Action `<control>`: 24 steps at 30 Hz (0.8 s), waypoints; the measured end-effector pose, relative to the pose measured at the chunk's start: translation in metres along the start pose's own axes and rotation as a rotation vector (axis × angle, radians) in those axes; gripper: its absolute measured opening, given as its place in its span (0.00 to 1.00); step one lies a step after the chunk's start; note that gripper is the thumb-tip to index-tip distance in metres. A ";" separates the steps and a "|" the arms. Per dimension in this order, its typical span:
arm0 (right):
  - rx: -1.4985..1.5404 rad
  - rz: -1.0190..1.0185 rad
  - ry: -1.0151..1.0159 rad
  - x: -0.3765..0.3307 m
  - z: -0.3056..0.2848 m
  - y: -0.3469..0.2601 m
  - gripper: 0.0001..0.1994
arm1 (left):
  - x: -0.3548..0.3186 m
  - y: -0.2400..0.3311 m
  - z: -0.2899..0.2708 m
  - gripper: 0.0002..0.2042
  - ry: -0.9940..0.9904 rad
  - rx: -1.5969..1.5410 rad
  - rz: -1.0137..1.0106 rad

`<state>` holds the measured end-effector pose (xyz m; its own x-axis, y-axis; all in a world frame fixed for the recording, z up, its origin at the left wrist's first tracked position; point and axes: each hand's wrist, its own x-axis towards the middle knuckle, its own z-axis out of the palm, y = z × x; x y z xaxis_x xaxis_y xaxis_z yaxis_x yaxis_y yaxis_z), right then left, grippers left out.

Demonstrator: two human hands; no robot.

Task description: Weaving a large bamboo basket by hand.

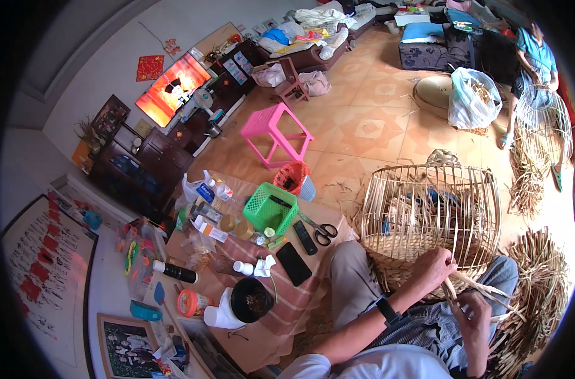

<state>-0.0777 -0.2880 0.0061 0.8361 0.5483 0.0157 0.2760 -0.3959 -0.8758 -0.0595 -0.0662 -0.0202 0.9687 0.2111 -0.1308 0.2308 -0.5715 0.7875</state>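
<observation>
Seen from above, a seated person weaves a half-finished basket frame [429,215] of pale upright splints, resting on their lap and lying just ahead of both hands. The left hand [434,265] is closed against the basket's lower woven rim, fingers curled around splints there. The right hand [474,314] sits lower and nearer the body, pinching 1 loose flat strip [483,289]. That strip's long axis runs from the left hand's grip at the rim out toward the right, passing above the right hand. The left hand is the nearer of the 2 to the basket and touches it; the right hand stays just clear of it. A low table [300,297] with scissors [319,228] and a green basket [270,207] stands to the left. A heap of strips [540,278] lies to the right.
</observation>
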 end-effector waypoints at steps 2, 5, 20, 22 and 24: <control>-0.287 -0.210 0.101 0.023 0.026 -0.006 0.19 | 0.000 0.002 -0.002 0.11 -0.028 0.000 -0.037; -0.493 -0.257 0.159 0.040 0.050 -0.005 0.24 | 0.002 0.002 -0.004 0.09 0.006 -0.047 -0.030; -0.309 -0.117 0.120 0.044 0.064 0.005 0.11 | 0.002 0.000 0.004 0.07 0.064 -0.097 0.034; -0.341 -0.105 0.098 0.044 0.062 0.002 0.10 | 0.003 -0.002 0.008 0.07 0.068 -0.089 0.024; -0.443 -0.150 0.026 0.046 0.060 -0.001 0.08 | 0.004 -0.005 0.012 0.08 0.076 -0.076 0.023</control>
<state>-0.0686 -0.2180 -0.0212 0.7813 0.6074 0.1435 0.5662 -0.5930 -0.5725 -0.0560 -0.0717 -0.0317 0.9633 0.2597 -0.0678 0.1977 -0.5157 0.8337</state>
